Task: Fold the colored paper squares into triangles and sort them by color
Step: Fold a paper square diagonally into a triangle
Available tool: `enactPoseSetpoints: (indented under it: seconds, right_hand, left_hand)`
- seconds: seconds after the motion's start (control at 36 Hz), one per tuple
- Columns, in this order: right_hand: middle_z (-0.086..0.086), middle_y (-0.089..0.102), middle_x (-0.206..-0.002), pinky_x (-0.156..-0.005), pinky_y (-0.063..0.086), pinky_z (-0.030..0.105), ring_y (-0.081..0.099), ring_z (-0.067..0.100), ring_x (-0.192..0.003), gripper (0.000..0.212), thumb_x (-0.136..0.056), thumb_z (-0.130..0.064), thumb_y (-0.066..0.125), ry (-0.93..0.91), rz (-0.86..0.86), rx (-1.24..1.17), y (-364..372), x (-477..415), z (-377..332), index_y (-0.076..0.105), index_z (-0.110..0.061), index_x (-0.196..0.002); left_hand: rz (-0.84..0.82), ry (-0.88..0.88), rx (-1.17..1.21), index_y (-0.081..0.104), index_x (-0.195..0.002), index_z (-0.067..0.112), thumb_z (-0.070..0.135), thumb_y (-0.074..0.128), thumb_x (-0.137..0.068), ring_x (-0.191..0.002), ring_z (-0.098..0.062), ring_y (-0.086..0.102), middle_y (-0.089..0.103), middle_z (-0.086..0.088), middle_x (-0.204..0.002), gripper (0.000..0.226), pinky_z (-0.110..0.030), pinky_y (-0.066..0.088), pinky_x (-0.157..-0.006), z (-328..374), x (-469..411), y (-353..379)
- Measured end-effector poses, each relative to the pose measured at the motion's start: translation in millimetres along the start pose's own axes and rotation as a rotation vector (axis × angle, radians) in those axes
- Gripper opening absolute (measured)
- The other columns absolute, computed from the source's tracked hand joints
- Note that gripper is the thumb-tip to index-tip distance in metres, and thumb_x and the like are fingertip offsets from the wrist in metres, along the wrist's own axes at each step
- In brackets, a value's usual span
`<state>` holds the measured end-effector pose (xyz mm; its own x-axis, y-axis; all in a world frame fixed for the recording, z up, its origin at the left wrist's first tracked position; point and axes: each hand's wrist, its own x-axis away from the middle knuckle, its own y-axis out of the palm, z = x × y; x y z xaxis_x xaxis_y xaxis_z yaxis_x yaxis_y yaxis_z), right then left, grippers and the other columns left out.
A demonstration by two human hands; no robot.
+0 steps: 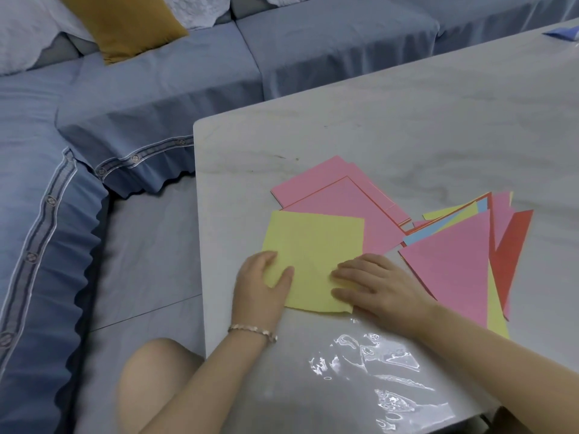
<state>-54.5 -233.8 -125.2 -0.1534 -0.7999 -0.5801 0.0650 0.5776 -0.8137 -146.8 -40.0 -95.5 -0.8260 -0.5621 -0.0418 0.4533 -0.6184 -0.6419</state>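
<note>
A yellow paper square (pixel 313 245) lies flat on the pale marble table (pixel 407 120). My left hand (pixel 263 283) rests on its near left corner with the thumb laid over the paper. My right hand (pixel 376 286) presses flat on its near right part, fingers straight. Behind the yellow sheet lies a stack of pink squares (pixel 338 189). To the right is a heap of folded triangles: a large pink triangle (pixel 454 267) on top, a red triangle (pixel 513 245) beside it, with yellow and light blue pieces (pixel 419 234) showing underneath.
A clear plastic sleeve (pixel 382 371) lies on the table's near part. The table's left edge runs close to my left hand. A blue sofa (pixel 156 104) with a mustard cushion (pixel 125 23) wraps round the left and far sides. My bare knee (pixel 156 371) is below the table's edge.
</note>
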Motion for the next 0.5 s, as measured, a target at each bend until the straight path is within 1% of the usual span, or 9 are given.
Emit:
enactPoseSetpoints:
  seconds: [0.08,0.17,0.22,0.28,0.31,0.33,0.36,0.44,0.5]
  right_hand:
    - [0.012,0.069,-0.103,-0.087,0.045,0.036,0.062,0.026,-0.098,0.036,-0.099,-0.02,0.037,-0.03,-0.05,-0.082,-5.9,5.1,-8.5,0.07,-0.012,-0.087]
    - [0.006,0.069,-0.102,-0.081,0.05,0.033,0.065,0.023,-0.096,0.038,-0.1,-0.031,0.035,-0.005,-0.149,-0.188,-6.6,14.5,-17.6,0.069,-0.016,-0.089]
    - [0.002,0.068,-0.105,-0.079,0.052,0.03,0.064,0.02,-0.102,0.036,-0.099,-0.036,0.038,0.033,-0.213,-0.229,-6.5,20.9,-23.4,0.069,-0.02,-0.091]
    - [0.0,0.067,-0.11,-0.082,0.051,0.029,0.061,0.018,-0.108,0.036,-0.098,-0.038,0.039,0.077,-0.248,-0.27,-7.5,26.4,-27.4,0.071,-0.022,-0.092]
    - [0.0,0.067,-0.112,-0.084,0.051,0.028,0.06,0.017,-0.11,0.038,-0.098,-0.039,0.039,0.099,-0.256,-0.293,-8.3,28.4,-28.7,0.073,-0.023,-0.091]
    - [0.0,0.067,-0.113,-0.085,0.05,0.028,0.059,0.016,-0.111,0.039,-0.098,-0.04,0.039,0.125,-0.256,-0.32,-9.8,29.1,-30.2,0.074,-0.024,-0.09]
    - [0.0,0.067,-0.113,-0.086,0.05,0.028,0.058,0.015,-0.113,0.041,-0.098,-0.041,0.039,0.157,-0.252,-0.355,-10.6,29.7,-31.6,0.075,-0.024,-0.087]
    - [0.0,0.067,-0.114,-0.086,0.049,0.028,0.055,0.012,-0.115,0.044,-0.096,-0.044,0.04,0.245,-0.231,-0.458,-9.6,30.4,-34.2,0.076,-0.024,-0.081]
    - [-0.001,0.067,-0.115,-0.085,0.05,0.028,0.054,0.011,-0.116,0.044,-0.095,-0.045,0.041,0.277,-0.241,-0.491,-8.6,29.6,-34.9,0.076,-0.023,-0.08]
  left_hand:
    - [-0.064,-0.16,-0.04,0.045,-0.129,0.016,0.033,0.072,-0.076,-0.124,-0.019,0.041,0.045,-0.002,-0.13,0.062,-0.031,0.033,-0.105,1.9,-17.7,-5.8]
    - [-0.157,-0.237,-0.04,0.033,-0.137,0.017,0.039,0.075,-0.071,-0.128,-0.022,0.037,0.042,-0.005,-0.134,0.08,-0.038,0.034,-0.106,8.9,-29.1,-5.3]
    - [-0.209,-0.246,-0.063,0.027,-0.139,0.02,0.04,0.075,-0.07,-0.127,-0.022,0.038,0.038,-0.005,-0.136,0.087,-0.038,0.036,-0.104,15.3,-33.2,-2.6]
    - [-0.264,-0.241,-0.11,0.024,-0.14,0.021,0.039,0.075,-0.07,-0.119,-0.02,0.043,0.034,-0.004,-0.135,0.088,-0.032,0.039,-0.097,21.6,-36.7,0.7]
    - [-0.288,-0.246,-0.123,0.023,-0.14,0.021,0.038,0.074,-0.071,-0.112,-0.019,0.046,0.034,-0.003,-0.134,0.088,-0.028,0.04,-0.09,24.5,-38.5,1.9]
    - [-0.304,-0.257,-0.128,0.024,-0.14,0.02,0.037,0.074,-0.071,-0.105,-0.019,0.047,0.035,-0.003,-0.132,0.086,-0.026,0.039,-0.085,26.7,-40.4,3.3]
    - [-0.309,-0.274,-0.131,0.024,-0.139,0.02,0.036,0.074,-0.072,-0.103,-0.019,0.048,0.036,-0.004,-0.132,0.085,-0.026,0.039,-0.084,27.7,-42.3,4.5]
    - [-0.283,-0.314,-0.213,0.031,-0.135,0.019,0.038,0.074,-0.07,-0.116,-0.024,0.046,0.044,-0.005,-0.128,0.08,-0.034,0.042,-0.093,27.4,-46.7,8.9]
    - [-0.279,-0.327,-0.255,0.035,-0.132,0.018,0.038,0.073,-0.07,-0.119,-0.025,0.042,0.051,-0.005,-0.122,0.075,-0.035,0.041,-0.093,28.2,-47.2,11.8]
